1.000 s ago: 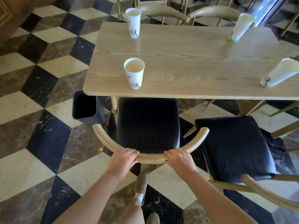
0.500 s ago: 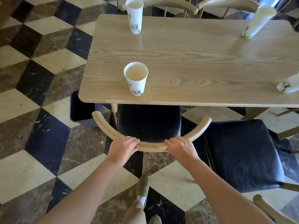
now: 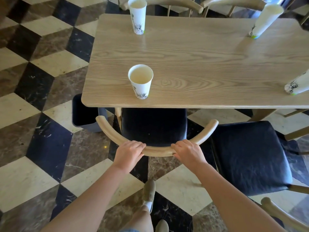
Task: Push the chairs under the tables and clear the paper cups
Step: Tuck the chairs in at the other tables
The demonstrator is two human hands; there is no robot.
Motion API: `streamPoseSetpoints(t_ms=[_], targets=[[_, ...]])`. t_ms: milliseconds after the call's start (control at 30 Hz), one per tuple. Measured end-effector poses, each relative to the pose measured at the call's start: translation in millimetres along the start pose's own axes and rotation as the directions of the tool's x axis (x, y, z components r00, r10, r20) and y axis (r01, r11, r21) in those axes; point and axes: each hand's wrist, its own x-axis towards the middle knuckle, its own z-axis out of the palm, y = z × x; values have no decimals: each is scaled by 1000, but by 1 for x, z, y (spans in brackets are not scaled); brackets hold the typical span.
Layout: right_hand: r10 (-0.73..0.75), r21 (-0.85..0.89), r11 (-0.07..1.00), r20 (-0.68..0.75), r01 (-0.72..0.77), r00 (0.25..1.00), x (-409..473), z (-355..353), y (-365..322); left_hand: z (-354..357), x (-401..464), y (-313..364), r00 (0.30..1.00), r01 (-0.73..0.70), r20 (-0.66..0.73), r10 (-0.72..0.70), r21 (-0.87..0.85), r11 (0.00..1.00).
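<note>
Both hands (image 3: 129,152) (image 3: 188,151) gripping chair back (image 3: 157,150); bin (image 3: 83,114) left, 2nd chair (image 3: 250,156) right

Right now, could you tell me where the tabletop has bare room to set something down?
The wide middle of the table is bare, bordered by the near-left cup, far-left cup, far-right cup and near-right cup. Only those corners are taken.
</note>
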Motion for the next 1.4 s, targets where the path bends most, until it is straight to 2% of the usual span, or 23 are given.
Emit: streamPoseSetpoints(t_ms=[200,400,500,800,933,1067,1233,1400], targets=[[130,83,987,85,-137,988,-1,-11,-13,-6,6,18,991,104,79,-107,37,994],[211,133,970,-59,-202,976,-33,-28,-18,-7,4,64,999,36,-11,-36,6,999],[231,58,972,-66,-227,971,-66,-38,-9,-10,1,105,1000,7,-26,-7,7,1000],[313,15,949,-157,-315,937,-226,-64,54,-3,-16,264,983,-127,-122,135,74,989],[318,-36,945,-139,-326,938,-304,-54,82,27,-42,349,979,-107,-175,108,14,994],[330,-70,938,-121,-339,936,-369,-52,115,43,-62,425,978,-122,-172,121,4,993],[329,-107,934,-108,-340,938,-420,-60,152,52,-57,479,973,-147,-174,151,34,989],[351,-71,931,-101,-358,931,-447,-62,195,77,-28,521,973,-182,-139,184,28,983]])
